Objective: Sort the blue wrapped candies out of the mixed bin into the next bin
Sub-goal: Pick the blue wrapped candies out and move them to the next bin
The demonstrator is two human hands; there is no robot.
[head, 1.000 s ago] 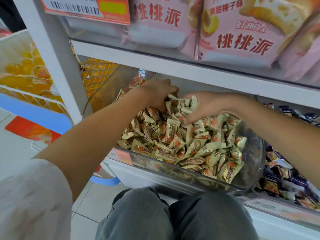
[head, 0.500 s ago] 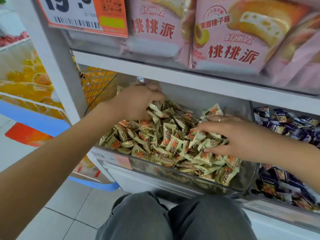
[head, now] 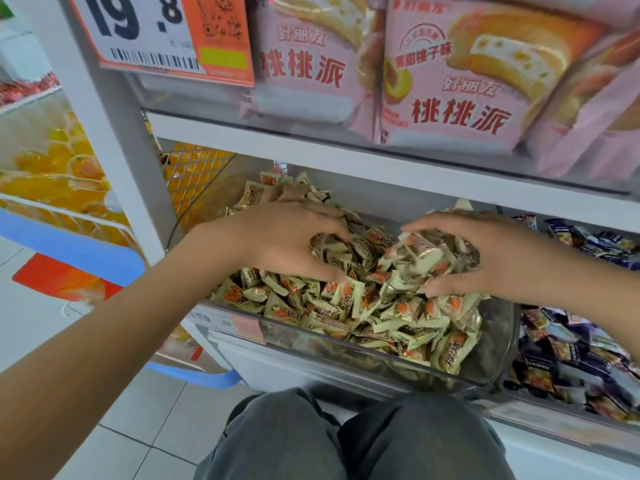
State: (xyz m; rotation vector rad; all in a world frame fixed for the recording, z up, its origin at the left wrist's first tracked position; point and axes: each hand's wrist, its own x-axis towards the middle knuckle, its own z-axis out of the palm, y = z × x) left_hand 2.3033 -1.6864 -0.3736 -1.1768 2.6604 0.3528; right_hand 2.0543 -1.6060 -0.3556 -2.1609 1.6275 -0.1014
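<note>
Left hand [head: 287, 242] and right hand [head: 485, 258] both cupped, fingers curled into cream candies [head: 346, 306] in clear bin [head: 495, 341]; grip apparently loose handfuls.

Both hands palm-down — left hand [head: 287, 240], right hand [head: 485, 258] — fingers curled.

The next bin [head: 585, 403] is cut off by the right edge.
</note>
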